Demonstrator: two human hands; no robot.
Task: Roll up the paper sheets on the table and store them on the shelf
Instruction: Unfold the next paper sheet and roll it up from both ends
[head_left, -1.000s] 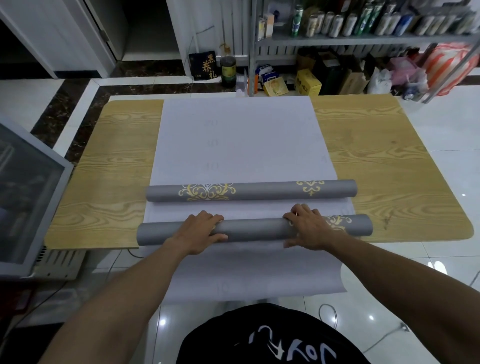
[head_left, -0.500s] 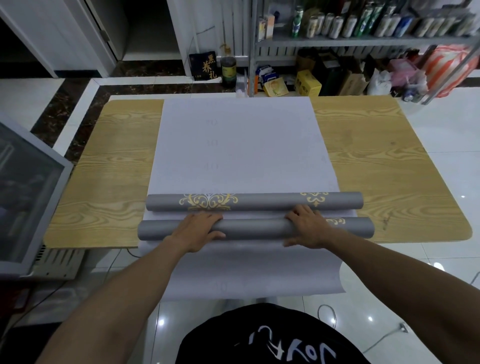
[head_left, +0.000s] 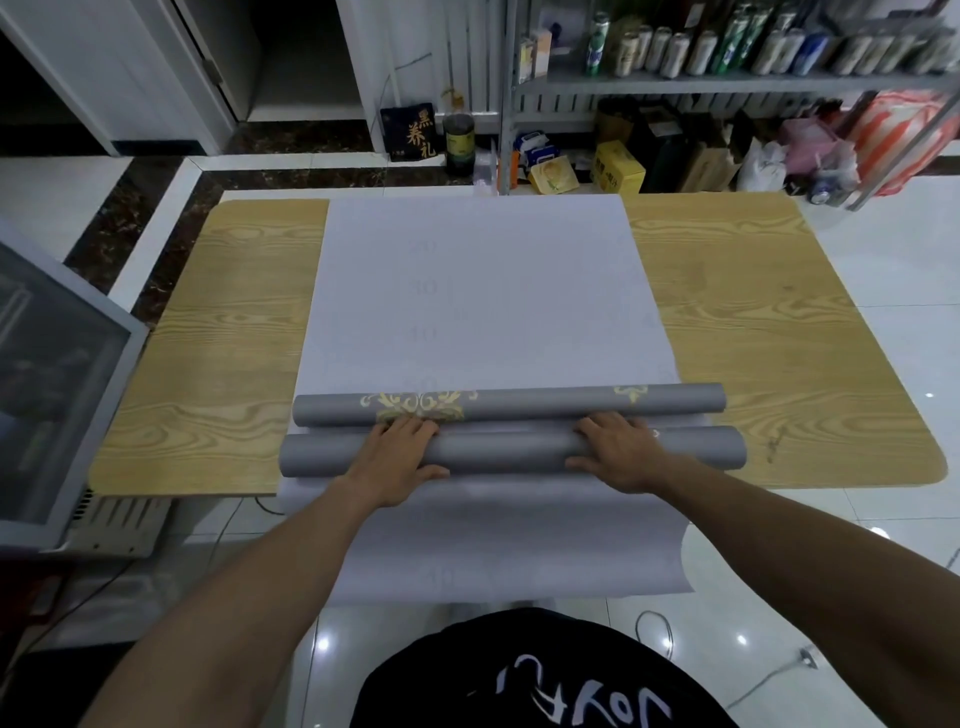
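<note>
The near roll (head_left: 504, 451) lies crosswise on the pale sheet (head_left: 478, 291) at the table's (head_left: 769, 332) front edge, with the far roll (head_left: 545, 408) just beyond it and nearly touching. The left hand (head_left: 397, 457) and right hand (head_left: 621, 452) rest palm-down on the near roll, fingers spread and draped over its top, thumbs on the near side. The sheet's loose end hangs off the front edge; a shelf (head_left: 727, 80) of cans stands beyond the table.

Black shirt (head_left: 545, 675) (white lettering across the front), bare forearms, no sleeves visible
</note>
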